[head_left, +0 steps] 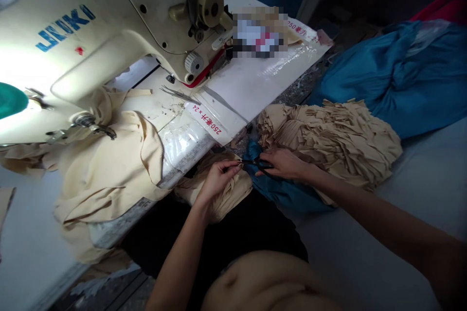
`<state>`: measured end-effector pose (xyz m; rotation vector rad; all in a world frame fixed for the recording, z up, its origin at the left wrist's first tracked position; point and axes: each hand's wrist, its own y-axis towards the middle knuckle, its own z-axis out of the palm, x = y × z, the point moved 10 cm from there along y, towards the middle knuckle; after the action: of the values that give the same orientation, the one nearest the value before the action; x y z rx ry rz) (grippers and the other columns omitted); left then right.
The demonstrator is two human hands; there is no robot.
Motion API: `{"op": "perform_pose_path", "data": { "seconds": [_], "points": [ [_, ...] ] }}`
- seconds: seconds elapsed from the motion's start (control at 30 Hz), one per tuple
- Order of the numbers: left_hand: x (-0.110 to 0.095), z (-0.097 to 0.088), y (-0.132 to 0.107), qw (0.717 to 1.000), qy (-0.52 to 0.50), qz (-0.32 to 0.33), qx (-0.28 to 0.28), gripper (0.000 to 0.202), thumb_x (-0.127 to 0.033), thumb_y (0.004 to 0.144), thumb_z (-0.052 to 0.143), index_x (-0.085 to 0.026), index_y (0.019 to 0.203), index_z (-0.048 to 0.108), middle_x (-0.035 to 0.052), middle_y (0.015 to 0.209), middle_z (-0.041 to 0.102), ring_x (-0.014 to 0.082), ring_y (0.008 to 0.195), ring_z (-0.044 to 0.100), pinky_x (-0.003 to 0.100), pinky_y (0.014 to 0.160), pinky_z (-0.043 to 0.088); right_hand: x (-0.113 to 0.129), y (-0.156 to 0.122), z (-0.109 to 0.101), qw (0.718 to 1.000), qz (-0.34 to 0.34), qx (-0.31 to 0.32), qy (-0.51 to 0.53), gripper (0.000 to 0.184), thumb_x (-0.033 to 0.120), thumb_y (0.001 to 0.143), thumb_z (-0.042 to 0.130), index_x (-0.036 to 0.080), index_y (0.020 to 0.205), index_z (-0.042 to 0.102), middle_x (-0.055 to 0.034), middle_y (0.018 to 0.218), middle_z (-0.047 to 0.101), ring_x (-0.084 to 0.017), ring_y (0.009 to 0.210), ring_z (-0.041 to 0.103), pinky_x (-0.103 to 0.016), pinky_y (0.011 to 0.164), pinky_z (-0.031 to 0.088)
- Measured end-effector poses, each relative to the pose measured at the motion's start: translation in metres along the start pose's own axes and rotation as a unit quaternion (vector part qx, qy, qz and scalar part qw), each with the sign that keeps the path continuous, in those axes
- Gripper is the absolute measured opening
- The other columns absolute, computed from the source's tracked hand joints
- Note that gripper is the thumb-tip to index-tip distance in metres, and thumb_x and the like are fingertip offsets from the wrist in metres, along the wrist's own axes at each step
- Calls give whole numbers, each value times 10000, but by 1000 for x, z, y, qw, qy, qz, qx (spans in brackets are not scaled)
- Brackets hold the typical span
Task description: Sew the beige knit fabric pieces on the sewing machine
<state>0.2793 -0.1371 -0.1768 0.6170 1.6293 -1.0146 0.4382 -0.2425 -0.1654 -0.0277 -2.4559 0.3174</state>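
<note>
My left hand (220, 178) pinches the edge of a beige fabric bundle (233, 193) that lies over my lap. In my right hand (282, 163) is a pair of black-handled scissors (263, 165), with my fingers in the loops. The blades point left and reach the cloth at my left fingertips. Whether the blades are parted I cannot make out. Just beyond my right hand sits a large stack of beige cut pieces (346, 141), resting partly on blue cloth (292, 194).
A sewing machine (120, 14) stands on the table at the left, with beige ribbed fabric (116, 170) under its needle area. Tweezers (178, 95) lie beside a flattened carton sheet (262, 77). A big blue fabric bundle (394, 73) is at the right.
</note>
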Motion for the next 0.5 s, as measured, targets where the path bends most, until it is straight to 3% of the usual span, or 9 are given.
{"op": "perform_pose_path", "data": {
  "seconds": [0.13, 0.3, 0.4, 0.5],
  "points": [
    [-1, -1, 1, 1000, 5, -1, 2, 341, -488, 920, 782, -207, 1100, 850, 95, 1126, 809, 252, 1033, 729, 373, 995, 539, -10, 1, 5, 998, 29, -11, 48, 429, 648, 916, 706, 231, 837, 643, -60, 749, 683, -240, 701, 604, -309, 625, 234],
    [3, -3, 1, 1000, 13, -14, -14, 340, -442, 930, 768, -201, 1161, 833, 100, 1156, 809, 260, 1046, 735, 376, 992, 542, -39, -9, 13, 979, 101, -61, 165, 546, 684, 878, 729, 238, 659, 502, -4, 619, 555, -201, 644, 511, -311, 648, 273],
    [0, -3, -1, 998, 57, 1, -37, 343, -371, 970, 707, -208, 1257, 798, 99, 1198, 791, 258, 1061, 718, 370, 980, 532, -51, -25, 26, 948, 147, -77, 270, 568, 690, 840, 771, 242, 650, 478, 14, 616, 542, -192, 640, 512, -311, 638, 324],
    [-10, 3, -4, 987, 146, 42, -42, 369, -300, 991, 650, -230, 1337, 757, 83, 1125, 784, 236, 977, 708, 339, 901, 526, -51, -40, 57, 893, 193, -74, 399, 545, 696, 785, 823, 236, 701, 542, 11, 641, 604, -207, 652, 603, -314, 627, 421]
  ]
}}
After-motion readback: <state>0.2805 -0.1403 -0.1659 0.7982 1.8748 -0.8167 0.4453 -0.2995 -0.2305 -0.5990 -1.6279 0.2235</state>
